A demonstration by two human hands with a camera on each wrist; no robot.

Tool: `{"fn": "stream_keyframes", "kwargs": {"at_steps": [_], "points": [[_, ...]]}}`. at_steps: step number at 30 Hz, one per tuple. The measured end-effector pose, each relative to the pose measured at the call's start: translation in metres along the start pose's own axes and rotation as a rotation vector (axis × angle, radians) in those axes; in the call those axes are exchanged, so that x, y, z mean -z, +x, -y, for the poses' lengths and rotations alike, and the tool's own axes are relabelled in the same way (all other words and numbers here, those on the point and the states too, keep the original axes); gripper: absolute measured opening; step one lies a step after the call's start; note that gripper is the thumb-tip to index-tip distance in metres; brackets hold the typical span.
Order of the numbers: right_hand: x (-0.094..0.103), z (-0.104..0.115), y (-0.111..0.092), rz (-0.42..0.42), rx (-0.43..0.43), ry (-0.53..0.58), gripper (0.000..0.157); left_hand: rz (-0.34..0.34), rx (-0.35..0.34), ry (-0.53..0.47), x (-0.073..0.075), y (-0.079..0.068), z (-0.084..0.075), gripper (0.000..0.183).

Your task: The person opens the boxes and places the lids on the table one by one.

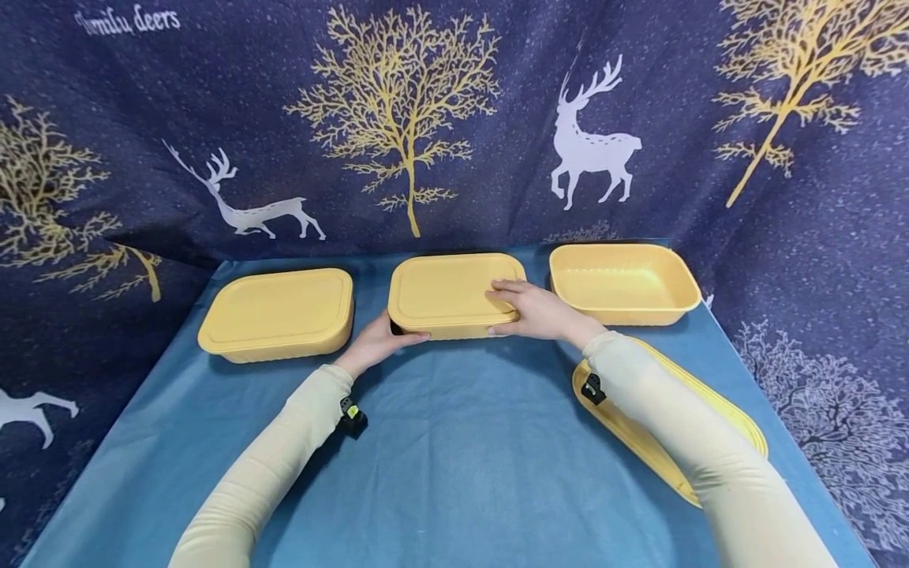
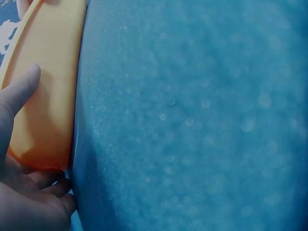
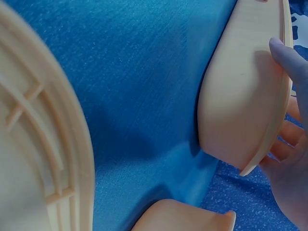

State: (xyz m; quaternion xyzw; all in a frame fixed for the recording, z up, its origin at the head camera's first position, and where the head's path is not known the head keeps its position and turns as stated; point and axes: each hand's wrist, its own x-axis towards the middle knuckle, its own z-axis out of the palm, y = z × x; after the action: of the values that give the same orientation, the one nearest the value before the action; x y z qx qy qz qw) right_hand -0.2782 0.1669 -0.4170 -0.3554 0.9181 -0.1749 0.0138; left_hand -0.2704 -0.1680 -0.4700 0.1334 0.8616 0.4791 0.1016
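Observation:
In the head view a yellow plastic box with its lid on sits at the middle of the table's far side. My left hand grips its left end, thumb along the front wall; the left wrist view shows the other fingers curled round the box's end. At the opposite end, my right hand holds the right corner, fingers over the lid and thumb at the front. The right wrist view shows that thumb against the box wall and fingers behind the rim.
To the left stands another lidded yellow box. An uncovered yellow box is at the far right. Under my right forearm lies a loose yellow lid, ribbed side showing in the right wrist view. Blue cloth covers the table; a patterned curtain hangs behind.

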Motion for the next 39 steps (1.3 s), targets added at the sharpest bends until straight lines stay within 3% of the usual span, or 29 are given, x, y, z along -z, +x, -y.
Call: {"fn": "stream_keyframes", "kwargs": {"at_steps": [14, 23, 39], "points": [[-0.0016, -0.0030, -0.0014, -0.038, 0.029, 0.009, 0.073, 0.001, -0.024, -0.025, 0.0009, -0.0002, 0.0001, 0.095], [-0.0005, -0.0025, -0.0025, -0.051, 0.019, 0.049, 0.070, 0.000, 0.013, 0.033, 0.0028, -0.0012, -0.0020, 0.099], [-0.0066, -0.0007, 0.0006, -0.098, 0.014, 0.020, 0.070, -0.003, 0.008, 0.057, 0.0036, -0.0028, -0.0030, 0.101]]}}
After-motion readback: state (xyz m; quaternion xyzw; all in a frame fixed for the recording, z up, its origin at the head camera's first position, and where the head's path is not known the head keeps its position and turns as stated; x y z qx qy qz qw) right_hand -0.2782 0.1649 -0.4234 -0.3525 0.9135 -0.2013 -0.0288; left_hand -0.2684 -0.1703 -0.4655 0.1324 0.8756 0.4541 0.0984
